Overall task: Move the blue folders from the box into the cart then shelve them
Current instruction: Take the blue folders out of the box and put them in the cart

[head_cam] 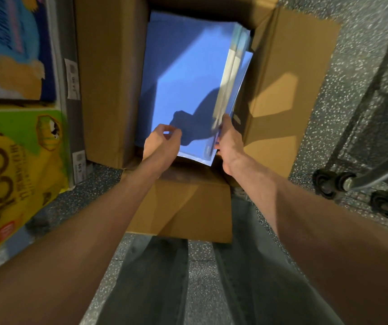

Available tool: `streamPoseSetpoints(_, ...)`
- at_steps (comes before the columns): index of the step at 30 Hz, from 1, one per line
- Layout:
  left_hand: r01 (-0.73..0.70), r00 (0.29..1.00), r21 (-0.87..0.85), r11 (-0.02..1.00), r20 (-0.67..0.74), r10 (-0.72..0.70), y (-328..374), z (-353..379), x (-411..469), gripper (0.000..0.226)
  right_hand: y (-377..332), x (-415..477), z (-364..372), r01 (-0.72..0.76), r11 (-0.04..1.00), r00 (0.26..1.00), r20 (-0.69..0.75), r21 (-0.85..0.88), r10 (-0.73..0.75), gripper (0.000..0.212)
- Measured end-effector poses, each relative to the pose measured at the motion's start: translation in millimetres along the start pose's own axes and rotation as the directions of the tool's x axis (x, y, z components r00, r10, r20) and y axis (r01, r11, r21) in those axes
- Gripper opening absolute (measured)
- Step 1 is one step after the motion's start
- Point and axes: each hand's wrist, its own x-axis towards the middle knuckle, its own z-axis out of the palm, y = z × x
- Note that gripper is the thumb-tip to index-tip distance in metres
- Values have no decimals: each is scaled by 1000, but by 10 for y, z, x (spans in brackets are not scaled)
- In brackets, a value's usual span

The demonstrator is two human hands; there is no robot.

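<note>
– Right hand [229, 144] grasps the blue folders [188, 78] by their near right edge, thumb on top and fingers curled beneath. The stack is tilted, with its right side raised.

– And the other hand?

– Left hand [161, 143] sits at the stack's near left corner, fingers curled, thumb meeting forefinger. I cannot tell whether it pinches the cover or only hovers over it, as the hand itself hides that corner.

– Location of the folders?

– Inside the box [108, 78], which stands open on the speckled floor [329, 90] with its flaps folded outward left, right and near. The bundle I grip lies over a further blue layer lower in the box. Pale edging shows along the bundle's right side.

– The cart?

– The cart [373, 177] is to my right, apart from the box. It has a dark metal frame, and two casters [326, 184] rest on the floor.

– Anything else noted?

– A shelf [68, 118] stands just beside the box on my left, with price labels [72, 78] on its edge and a yellow-green package [19, 160] on it. My legs, in grey trousers [247, 277], stand at the near flap.
</note>
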Motion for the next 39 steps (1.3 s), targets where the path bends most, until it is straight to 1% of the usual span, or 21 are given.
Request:
streamPoseSetpoints(1,-37,999,0,999,-8,37,66,-27,-32,33,-28,-67,-5,4,999,999,35,35,-6,72)
streamPoseSetpoints(3,-117,993,17,993,-19,117,212,-72,-73,42,-54,-188,-17,22,994,992,123,104,-35,63)
streamPoseSetpoints(4,-161,986,35,986,-27,162,302,-104,-85,47,-64,-243,-14,13,990,985,170,139,-37,63)
streamPoseSetpoints(6,-211,976,39,977,-44,212,487,-168,-99,60,-61,-365,17,-42,975,961,275,219,-20,74)
streamPoseSetpoints(8,-195,978,39,980,-75,197,716,-259,-102,74,-132,-534,82,-90,963,925,381,253,-14,86)
streamPoseSetpoints(10,-150,977,123,981,-132,166,905,-353,-86,85,-206,-669,161,-116,962,881,474,247,-15,91)
streamPoseSetpoints(11,-119,974,209,971,-164,155,951,-407,-67,86,-229,-729,205,-129,964,863,506,233,-7,92)
streamPoseSetpoints(12,-90,966,293,952,-205,154,974,-462,-38,79,-250,-776,254,-132,968,848,531,214,-2,93)
streamPoseSetpoints(14,-56,947,400,915,-269,176,976,-561,19,51,-303,-850,296,-105,979,837,547,177,-9,92)
streamPoseSetpoints(15,-49,941,417,908,-286,183,958,-607,31,40,-315,-873,297,-87,984,841,541,156,-12,92)
streamPoseSetpoints(16,-47,938,425,904,-293,187,950,-644,16,35,-327,-885,278,-65,987,850,527,145,-21,91)
streamPoseSetpoints(20,-65,925,431,900,-312,216,916,-781,-190,32,-340,-973,64,-34,988,901,432,150,-34,82)
streamPoseSetpoints(22,-80,924,415,906,-310,223,967,-863,-431,32,-374,-1111,-128,-10,993,910,413,122,-41,78)
streamPoseSetpoints(25,-121,936,372,920,-265,231,1072,-937,-857,35,-415,-1373,-435,48,999,911,408,22,-53,66)
streamPoseSetpoints(28,-202,944,284,937,-198,264,1311,-1054,-1463,35,-544,-1772,-743,130,989,921,377,-71,-94,51)
streamPoseSetpoints(31,-256,941,209,944,-170,293,1633,-1210,-2041,33,-749,-2166,-1099,274,920,928,329,-279,-176,38)
streamPoseSetpoints(33,-289,938,140,947,-155,309,1861,-1353,-2446,27,-919,-2487,-1377,334,885,926,287,-324,-244,26)
streamPoseSetpoints(34,-307,936,95,947,-151,318,1968,-1430,-2655,25,-996,-2639,-1527,366,870,922,258,-329,-289,26)
streamPoseSetpoints(37,-334,935,-45,942,-146,324,2191,-1607,-3254,34,-1162,-3107,-1988,424,838,905,192,-343,-380,29)
streamPoseSetpoints(38,-341,934,-76,937,-140,329,2253,-1665,-3462,36,-1199,-3245,-2123,430,839,903,177,-333,-392,35)
streamPoseSetpoints(39,-353,932,-110,929,-125,340,2316,-1719,-3703,38,-1215,-3385,-2267,421,850,907,160,-316,-390,47)
